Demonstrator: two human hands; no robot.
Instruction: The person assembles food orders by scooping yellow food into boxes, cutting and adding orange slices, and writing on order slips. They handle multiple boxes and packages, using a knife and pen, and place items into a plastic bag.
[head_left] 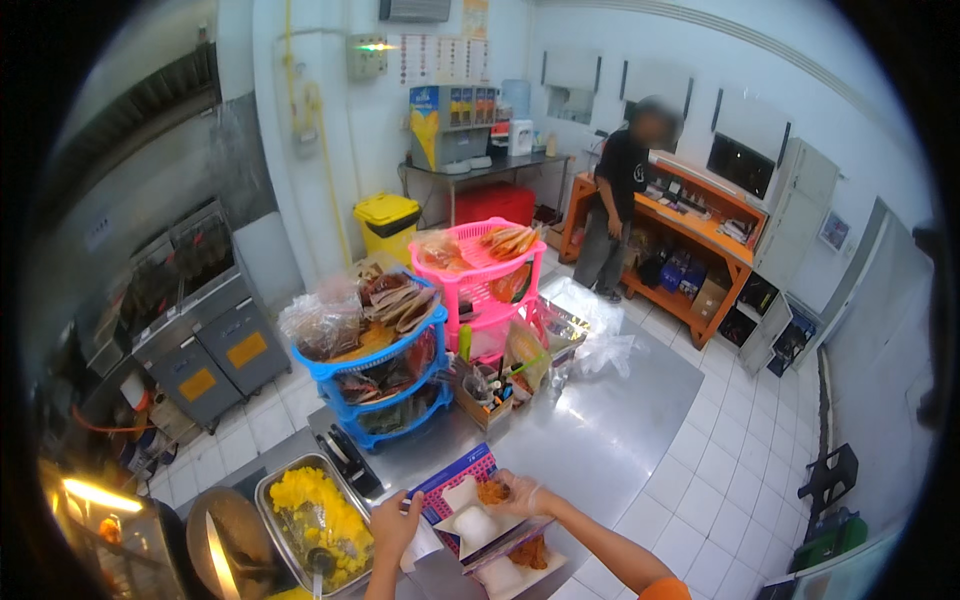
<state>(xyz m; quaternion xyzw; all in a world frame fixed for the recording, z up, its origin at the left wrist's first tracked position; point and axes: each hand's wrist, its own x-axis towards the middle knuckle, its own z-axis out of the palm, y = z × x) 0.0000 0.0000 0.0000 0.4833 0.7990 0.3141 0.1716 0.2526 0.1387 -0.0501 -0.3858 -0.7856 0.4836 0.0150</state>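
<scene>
Light lettering is carried on the blue side panel [424,98] of the drink dispenser [468,146]. Small print, too fine to be read, is borne by wall sheets [432,60]. Orange labels [245,349] are fixed to grey cabinet doors [222,329], their wording indistinct. Faint pale marks are seen on the blue-and-pink carton [452,482]; a white emblem [640,172] is shown on a black shirt [618,165].

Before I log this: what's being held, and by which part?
The right hand appears to hold the fried piece by its right side. The left hand is left of the open box; any hold is unclear.
</scene>
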